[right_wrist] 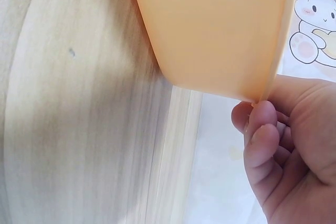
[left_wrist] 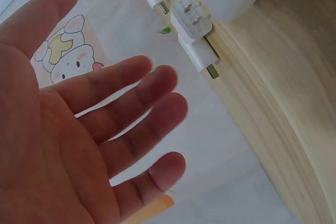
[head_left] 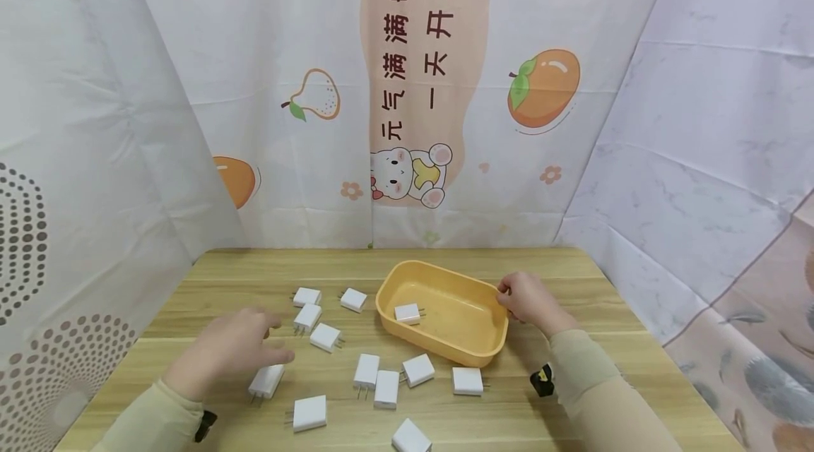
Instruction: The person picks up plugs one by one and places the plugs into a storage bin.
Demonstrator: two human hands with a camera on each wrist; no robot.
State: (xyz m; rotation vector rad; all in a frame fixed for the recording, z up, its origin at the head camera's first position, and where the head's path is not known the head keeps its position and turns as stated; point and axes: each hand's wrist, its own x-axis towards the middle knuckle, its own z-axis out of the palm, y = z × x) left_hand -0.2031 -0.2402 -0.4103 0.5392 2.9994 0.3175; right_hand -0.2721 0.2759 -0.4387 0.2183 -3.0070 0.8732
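My right hand (head_left: 531, 302) pinches the right rim of an orange plastic tray (head_left: 451, 311); in the right wrist view its thumb and fingers (right_wrist: 263, 142) grip that rim. One white plug-in charger (head_left: 407, 313) lies inside the tray, near its left end. My left hand (head_left: 229, 342), slightly blurred in the head view, hovers with spread fingers over the left part of the table, holding nothing. Nearest to it is a white charger (head_left: 266, 380) with metal prongs, just below the thumb. In the left wrist view the fingers (left_wrist: 168, 114) are apart from the chargers (left_wrist: 191, 22) beyond them.
Several more white chargers lie scattered on the wooden table (head_left: 509, 424): a cluster (head_left: 308, 316) at the left back, others (head_left: 386, 388) in front of the tray, one (head_left: 411, 436) at the near edge. A printed curtain (head_left: 286, 176) hangs behind the table.
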